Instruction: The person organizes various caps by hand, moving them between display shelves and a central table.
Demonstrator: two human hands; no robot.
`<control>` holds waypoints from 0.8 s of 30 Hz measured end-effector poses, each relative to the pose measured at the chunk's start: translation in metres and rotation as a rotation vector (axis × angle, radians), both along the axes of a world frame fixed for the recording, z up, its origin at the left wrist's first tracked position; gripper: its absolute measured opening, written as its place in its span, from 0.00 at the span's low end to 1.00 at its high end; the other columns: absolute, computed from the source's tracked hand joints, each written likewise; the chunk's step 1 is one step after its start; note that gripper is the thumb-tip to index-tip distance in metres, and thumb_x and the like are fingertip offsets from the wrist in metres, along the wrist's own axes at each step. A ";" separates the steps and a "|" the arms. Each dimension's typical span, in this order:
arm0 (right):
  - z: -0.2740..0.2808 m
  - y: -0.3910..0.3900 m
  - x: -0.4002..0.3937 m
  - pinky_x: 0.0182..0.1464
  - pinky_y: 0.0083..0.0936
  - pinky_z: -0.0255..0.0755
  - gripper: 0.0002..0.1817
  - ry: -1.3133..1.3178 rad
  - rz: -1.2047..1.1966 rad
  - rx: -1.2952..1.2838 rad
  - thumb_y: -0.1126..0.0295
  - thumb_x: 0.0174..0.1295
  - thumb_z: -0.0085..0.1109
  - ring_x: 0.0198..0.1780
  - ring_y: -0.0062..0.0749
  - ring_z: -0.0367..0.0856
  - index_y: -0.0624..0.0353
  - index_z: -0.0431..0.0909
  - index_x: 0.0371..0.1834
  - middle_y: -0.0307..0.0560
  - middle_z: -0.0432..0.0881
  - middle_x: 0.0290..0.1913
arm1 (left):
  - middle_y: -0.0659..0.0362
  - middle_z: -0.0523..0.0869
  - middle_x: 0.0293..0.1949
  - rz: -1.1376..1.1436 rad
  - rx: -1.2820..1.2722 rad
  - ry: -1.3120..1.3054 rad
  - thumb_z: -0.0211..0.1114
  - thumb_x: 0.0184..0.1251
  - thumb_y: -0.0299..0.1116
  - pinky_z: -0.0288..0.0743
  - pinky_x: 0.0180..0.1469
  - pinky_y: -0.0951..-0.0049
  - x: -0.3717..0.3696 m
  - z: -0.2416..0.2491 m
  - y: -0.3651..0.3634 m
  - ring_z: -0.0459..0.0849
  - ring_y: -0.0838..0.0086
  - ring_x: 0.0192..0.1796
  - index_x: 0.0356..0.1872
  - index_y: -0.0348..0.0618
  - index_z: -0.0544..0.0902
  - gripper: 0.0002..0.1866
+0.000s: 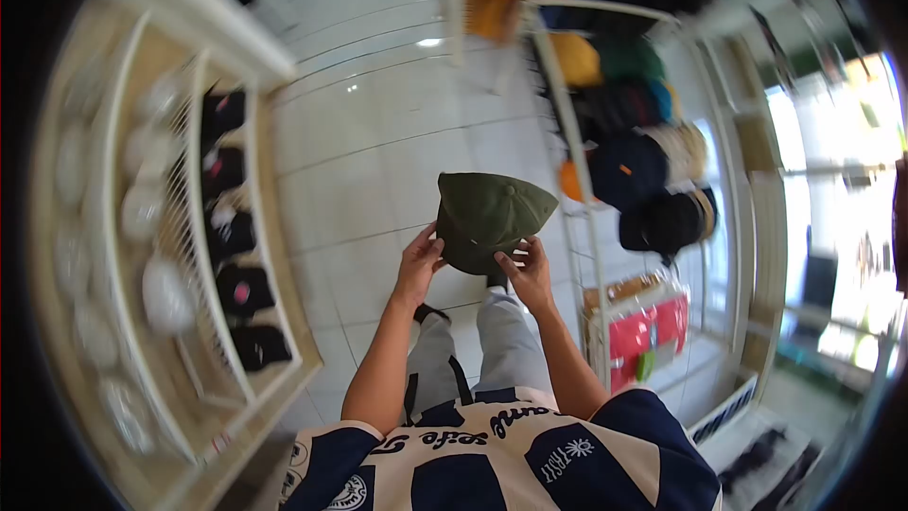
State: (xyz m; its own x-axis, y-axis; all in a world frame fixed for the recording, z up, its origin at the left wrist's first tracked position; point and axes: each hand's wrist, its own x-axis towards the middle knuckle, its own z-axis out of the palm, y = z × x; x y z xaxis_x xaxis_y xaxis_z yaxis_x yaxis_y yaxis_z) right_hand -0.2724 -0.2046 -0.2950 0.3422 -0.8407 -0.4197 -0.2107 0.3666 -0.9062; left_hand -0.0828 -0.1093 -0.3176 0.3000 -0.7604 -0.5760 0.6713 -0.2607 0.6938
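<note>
An olive-green cap (497,218) is held out in front of my body, its crown facing up and away from me. My left hand (421,260) grips the cap's near left edge between thumb and fingers. On the near right edge, my right hand (526,270) pinches the cap in the same way. Some fingers of both hands are hidden behind the fabric. Below the cap are the tiled floor and my grey trousers (506,336).
A shelf rack (274,322) on the left carries several black caps (248,291) and plastic-wrapped white items (170,293). At right, a white metal rack (579,151) holds several caps, with red packaged goods (648,331) lower down. White floor tiles (378,132) stretch ahead between them.
</note>
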 end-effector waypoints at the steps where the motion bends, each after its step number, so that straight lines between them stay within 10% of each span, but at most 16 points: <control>1: 0.005 -0.011 -0.029 0.40 0.21 0.75 0.28 0.022 -0.088 -0.008 0.71 0.55 0.71 0.41 0.26 0.80 0.64 0.66 0.56 0.44 0.76 0.43 | 0.63 0.83 0.47 -0.088 -0.008 0.022 0.54 0.73 0.28 0.77 0.50 0.75 -0.019 0.007 -0.032 0.81 0.80 0.47 0.68 0.46 0.69 0.23; 10: -0.019 -0.073 -0.236 0.34 0.19 0.72 0.27 0.103 -0.738 0.016 0.72 0.54 0.72 0.38 0.24 0.79 0.60 0.65 0.52 0.44 0.77 0.41 | 0.53 0.79 0.52 -0.772 -0.290 -0.828 0.73 0.54 0.30 0.76 0.52 0.69 -0.243 0.025 -0.235 0.82 0.68 0.48 0.63 0.42 0.71 0.33; 17: -0.129 -0.080 -0.282 0.35 0.23 0.77 0.35 0.122 -0.820 0.294 0.66 0.52 0.74 0.38 0.29 0.81 0.67 0.63 0.58 0.51 0.80 0.43 | 0.44 0.73 0.56 -1.093 0.094 -0.995 0.72 0.52 0.35 0.66 0.64 0.59 -0.314 -0.063 -0.275 0.71 0.50 0.61 0.64 0.44 0.69 0.35; 20: -0.160 -0.100 -0.285 0.34 0.26 0.80 0.36 0.159 -0.861 0.404 0.61 0.55 0.71 0.38 0.33 0.84 0.68 0.65 0.61 0.57 0.82 0.47 | 0.41 0.71 0.61 -1.243 -0.137 -1.203 0.71 0.55 0.37 0.67 0.64 0.60 -0.323 -0.117 -0.279 0.72 0.51 0.63 0.68 0.39 0.67 0.38; 24: -0.164 -0.129 -0.295 0.37 0.28 0.81 0.28 -0.064 -0.949 0.289 0.64 0.64 0.63 0.41 0.36 0.85 0.61 0.63 0.63 0.57 0.78 0.53 | 0.49 0.78 0.56 -1.056 -0.235 -0.215 0.61 0.65 0.29 0.71 0.58 0.71 -0.358 -0.116 -0.296 0.78 0.67 0.57 0.66 0.32 0.65 0.29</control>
State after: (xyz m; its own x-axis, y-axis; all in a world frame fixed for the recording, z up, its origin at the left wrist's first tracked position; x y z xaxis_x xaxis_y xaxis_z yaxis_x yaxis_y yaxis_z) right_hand -0.5676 -0.3338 -0.4590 -0.3898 -0.6466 -0.6558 0.3306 0.5663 -0.7549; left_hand -0.4413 -0.4056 -0.4340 -0.4888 -0.7768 -0.3971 0.0479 -0.4783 0.8769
